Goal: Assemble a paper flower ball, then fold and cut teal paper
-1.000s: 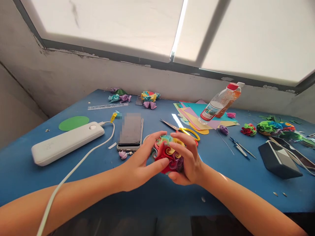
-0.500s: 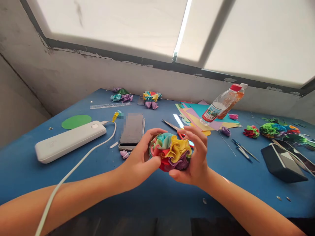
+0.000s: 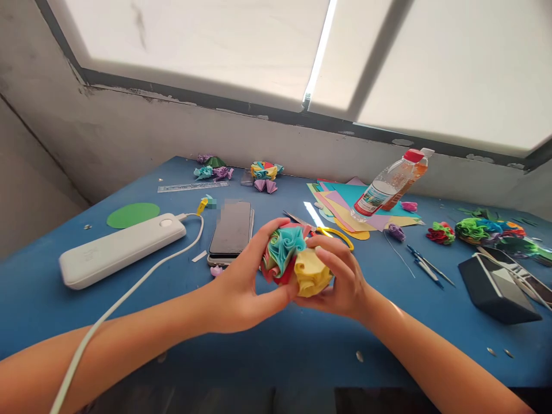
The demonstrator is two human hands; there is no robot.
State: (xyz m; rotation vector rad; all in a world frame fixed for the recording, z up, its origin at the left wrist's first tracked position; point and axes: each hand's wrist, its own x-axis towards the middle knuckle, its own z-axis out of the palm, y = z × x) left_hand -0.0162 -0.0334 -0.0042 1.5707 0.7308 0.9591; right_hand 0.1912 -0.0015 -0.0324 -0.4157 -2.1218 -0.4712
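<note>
Both hands hold a multicoloured paper flower ball [image 3: 284,248] above the front middle of the table. My left hand [image 3: 245,287] wraps its left side, thumb in front and fingers behind. On the right, my right hand [image 3: 345,279] grips the ball around a yellow curled paper flower [image 3: 313,273]. A turquoise swirled flower faces up beside the yellow one, with red and pink paper around it. Just behind the ball lie scissors [image 3: 338,233] with yellow and red handles, partly hidden by my right hand. Left of them a smartphone [image 3: 232,229] rests flat.
A white power bank [image 3: 123,250] with a cable lies left, near a green paper disc [image 3: 133,215]. Coloured paper sheets [image 3: 340,207] and plastic bottles [image 3: 379,192] stand at the back. Right are compasses [image 3: 425,265], paper flowers [image 3: 472,229] and a black box-shaped object [image 3: 495,287].
The ball has been turned in my hands, so the turquoise flower now faces up and the yellow one sits lower right. My right fingers have shifted lower, uncovering the scissors' yellow handle.
</note>
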